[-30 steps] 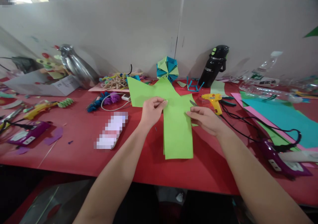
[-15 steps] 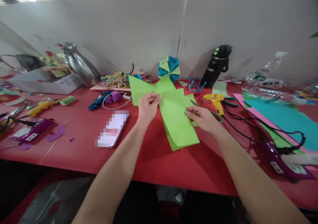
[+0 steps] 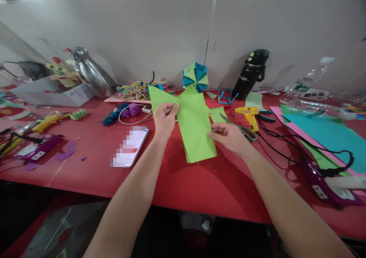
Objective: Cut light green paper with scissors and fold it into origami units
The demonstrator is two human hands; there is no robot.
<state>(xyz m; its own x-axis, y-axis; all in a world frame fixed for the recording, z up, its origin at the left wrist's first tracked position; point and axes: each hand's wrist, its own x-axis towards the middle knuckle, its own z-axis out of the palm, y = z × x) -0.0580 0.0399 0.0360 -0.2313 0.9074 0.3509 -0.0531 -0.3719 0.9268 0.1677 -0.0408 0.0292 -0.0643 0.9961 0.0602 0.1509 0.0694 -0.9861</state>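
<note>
A folded sheet of lime-green paper [image 3: 196, 130] is held up over the red table, its long folded part slanting down toward me. My left hand [image 3: 166, 117] pinches it at the upper left edge. On the lower right edge, the fingers and thumb of my right hand [image 3: 224, 136] grip the same paper. More green paper [image 3: 160, 98] spreads out behind my left hand; whether it joins the held sheet I cannot tell. Scissors [image 3: 247, 133] lie just beyond my right hand, near a small green paper piece [image 3: 217, 115].
A yellow glue gun [image 3: 248, 117] with a black cord lies at the right, near a purple power strip [image 3: 328, 185] and coloured sheets [image 3: 328, 132]. A phone [image 3: 131, 147] lies left of my arm. Behind stand a black bottle [image 3: 250, 75], a paper ball [image 3: 195, 77] and a steel jug [image 3: 93, 73].
Both hands have shifted slightly left with the green paper. Its lower end has risen a little, and its two layers lie closer together. More of the scissors shows.
</note>
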